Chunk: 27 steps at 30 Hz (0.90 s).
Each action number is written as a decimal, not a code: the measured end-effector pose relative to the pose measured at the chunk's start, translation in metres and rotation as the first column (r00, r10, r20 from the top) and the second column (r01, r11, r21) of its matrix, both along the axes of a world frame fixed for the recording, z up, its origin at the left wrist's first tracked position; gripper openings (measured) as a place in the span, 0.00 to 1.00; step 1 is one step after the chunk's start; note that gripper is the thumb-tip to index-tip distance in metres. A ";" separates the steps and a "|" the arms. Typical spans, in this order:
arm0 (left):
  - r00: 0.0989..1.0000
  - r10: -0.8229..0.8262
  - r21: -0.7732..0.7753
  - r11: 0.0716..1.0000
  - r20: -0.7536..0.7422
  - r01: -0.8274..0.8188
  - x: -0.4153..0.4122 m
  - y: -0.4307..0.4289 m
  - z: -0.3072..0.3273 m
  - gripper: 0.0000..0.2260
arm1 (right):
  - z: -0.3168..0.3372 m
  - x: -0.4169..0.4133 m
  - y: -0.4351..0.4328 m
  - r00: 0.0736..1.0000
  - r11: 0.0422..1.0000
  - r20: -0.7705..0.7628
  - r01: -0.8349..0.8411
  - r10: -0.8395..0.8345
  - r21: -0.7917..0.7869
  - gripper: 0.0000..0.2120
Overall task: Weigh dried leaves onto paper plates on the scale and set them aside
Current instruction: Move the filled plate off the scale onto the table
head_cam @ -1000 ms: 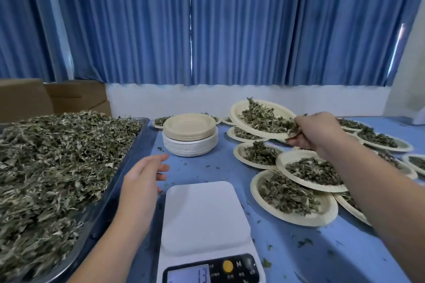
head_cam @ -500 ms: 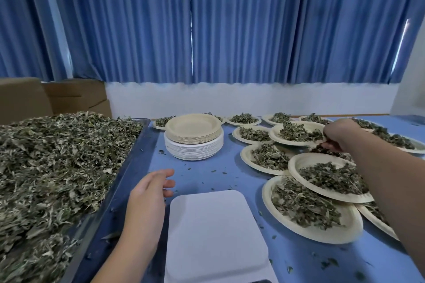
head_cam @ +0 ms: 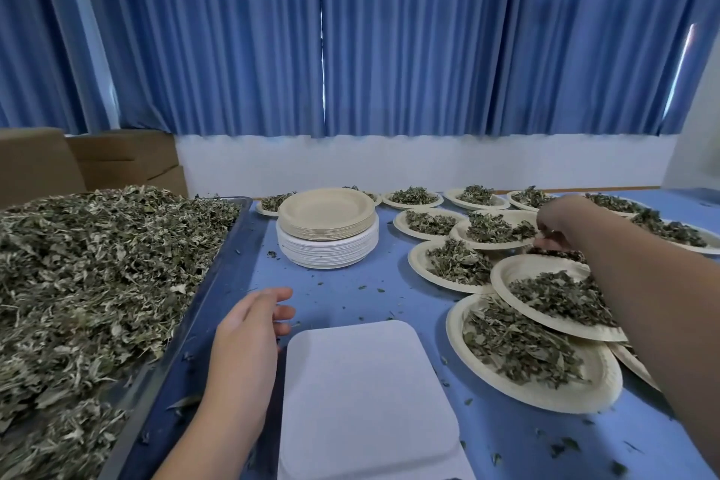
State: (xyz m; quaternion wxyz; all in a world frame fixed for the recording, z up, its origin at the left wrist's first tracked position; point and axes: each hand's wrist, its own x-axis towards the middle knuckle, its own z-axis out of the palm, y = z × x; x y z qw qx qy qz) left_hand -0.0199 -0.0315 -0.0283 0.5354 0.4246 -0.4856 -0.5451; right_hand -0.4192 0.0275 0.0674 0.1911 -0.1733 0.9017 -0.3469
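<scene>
Blue table [head_cam: 350, 284]: L hand [head_cam: 245, 335] relaxed open by scale [head_cam: 366, 394] edge, R hand [head_cam: 561, 220] pinches leaf plate [head_cam: 457, 233] rim.

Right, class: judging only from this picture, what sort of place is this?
Probably a makeshift workroom for portioning dried herbs, not a kitchen: a metal tray heaped with dried leaves, a white scale, and many filled paper plates spread over a blue table.

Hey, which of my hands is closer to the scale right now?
Left. The left hand is just beside the scale's far left corner. The right hand reaches beyond it to the right, gripping a filled plate's rim.
</scene>
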 end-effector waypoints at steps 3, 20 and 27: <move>1.000 -0.008 -0.002 1.000 0.011 0.008 0.001 0.001 0.000 0.10 | 0.006 -0.001 0.004 0.999 0.999 0.047 0.019 -0.021 0.040 0.10; 1.000 0.010 0.048 0.999 -0.007 -0.010 -0.001 0.004 0.004 0.10 | 0.028 0.078 -0.041 0.960 0.960 -0.206 -0.227 0.192 -0.162 0.09; 0.999 0.008 0.079 0.997 -0.052 -0.004 0.000 0.006 0.005 0.11 | 0.019 0.201 -0.095 0.653 0.721 -0.447 -0.693 0.612 -0.026 0.09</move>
